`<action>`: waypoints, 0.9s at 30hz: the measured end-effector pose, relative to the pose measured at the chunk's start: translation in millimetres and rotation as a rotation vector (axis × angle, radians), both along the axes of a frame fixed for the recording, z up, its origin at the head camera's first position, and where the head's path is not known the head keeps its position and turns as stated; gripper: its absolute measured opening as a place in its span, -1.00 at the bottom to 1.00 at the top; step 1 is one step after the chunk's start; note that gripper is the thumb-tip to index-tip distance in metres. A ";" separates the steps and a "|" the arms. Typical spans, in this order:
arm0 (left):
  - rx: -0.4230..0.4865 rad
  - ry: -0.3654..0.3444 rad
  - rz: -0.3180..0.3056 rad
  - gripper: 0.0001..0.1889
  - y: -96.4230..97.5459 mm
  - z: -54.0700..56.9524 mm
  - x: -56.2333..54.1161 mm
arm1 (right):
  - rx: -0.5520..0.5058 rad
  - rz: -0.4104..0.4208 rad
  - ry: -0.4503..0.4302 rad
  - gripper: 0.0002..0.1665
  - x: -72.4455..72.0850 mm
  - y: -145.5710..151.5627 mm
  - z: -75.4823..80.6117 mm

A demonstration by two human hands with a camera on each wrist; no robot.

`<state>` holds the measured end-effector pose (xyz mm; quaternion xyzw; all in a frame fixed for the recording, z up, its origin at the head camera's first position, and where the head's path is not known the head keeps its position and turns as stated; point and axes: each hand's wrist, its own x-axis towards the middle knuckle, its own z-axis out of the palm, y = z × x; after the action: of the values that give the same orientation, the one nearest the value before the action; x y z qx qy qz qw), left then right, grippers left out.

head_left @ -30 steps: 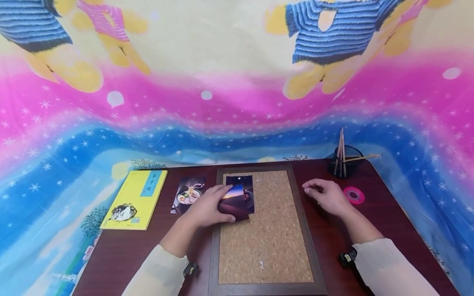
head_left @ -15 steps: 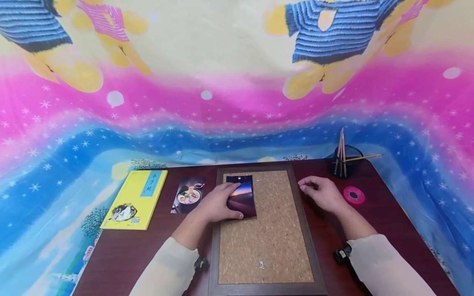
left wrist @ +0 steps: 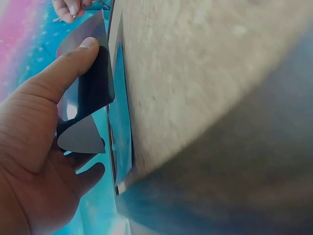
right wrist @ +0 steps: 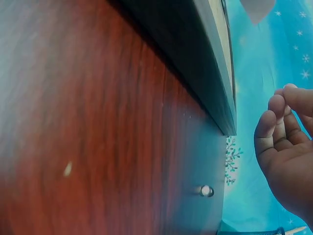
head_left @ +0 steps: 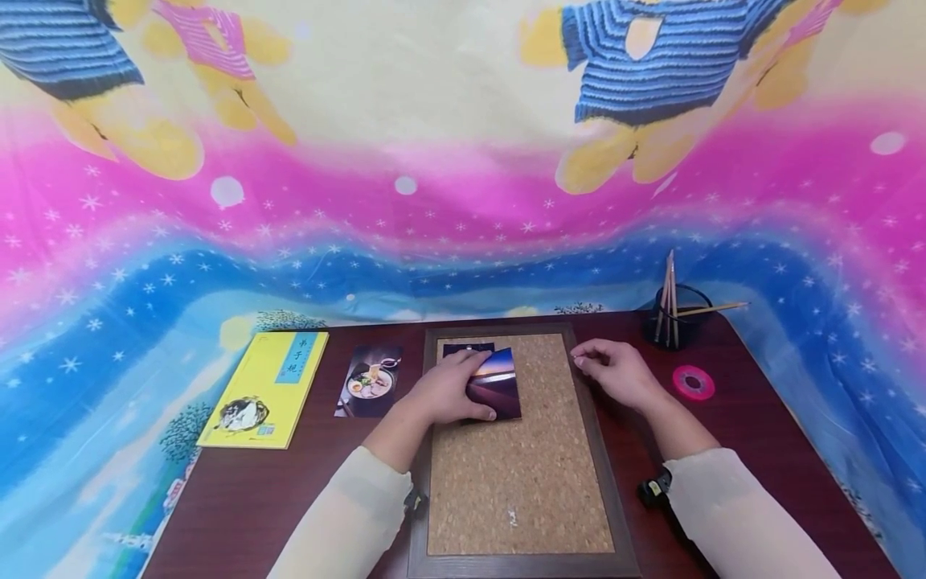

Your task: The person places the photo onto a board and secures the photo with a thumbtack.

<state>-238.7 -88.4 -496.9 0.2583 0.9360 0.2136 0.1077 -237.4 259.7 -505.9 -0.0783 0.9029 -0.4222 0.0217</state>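
In the head view my left hand (head_left: 452,388) pinches a glossy sunset photo (head_left: 499,388) over the upper part of a framed corkboard (head_left: 521,474). The left wrist view shows the thumb on the photo's face, the sheet bowed and one corner curled, raised off the cork. Behind it, a dark photo (head_left: 456,349) lies on the board, mostly covered, with a small pale pin at its top. My right hand (head_left: 618,374) is by the board's right frame, thumb and index finger together on a tiny pushpin, whose point shows faintly in the left wrist view.
A ramen photo (head_left: 370,382) and a yellow book (head_left: 264,390) lie left of the board. To the right are a pink tape roll (head_left: 693,382) and a black pencil cup (head_left: 669,322). Clear pins sit on the cork, and a shiny silver piece (right wrist: 206,191) stands on the table.
The left hand has carried the sunset photo rightward and slightly up, uncovering the pinned photo's top edge less. The right hand has moved left toward the board.
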 end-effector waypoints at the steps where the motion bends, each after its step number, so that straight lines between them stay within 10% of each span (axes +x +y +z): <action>1: -0.001 0.000 -0.004 0.13 2.5 0.0 -0.7 | -0.004 0.005 -0.001 -0.74 -0.7 -1.1 -0.1; 27: -0.098 0.021 -0.018 0.18 59.0 -6.8 -20.1 | -0.115 0.021 -0.065 -0.71 -20.9 -24.5 -0.9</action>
<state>-258.8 -29.4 -503.7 0.2635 0.9440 0.1637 0.1124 -258.3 235.2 -506.8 -0.0753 0.8751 -0.4753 0.0509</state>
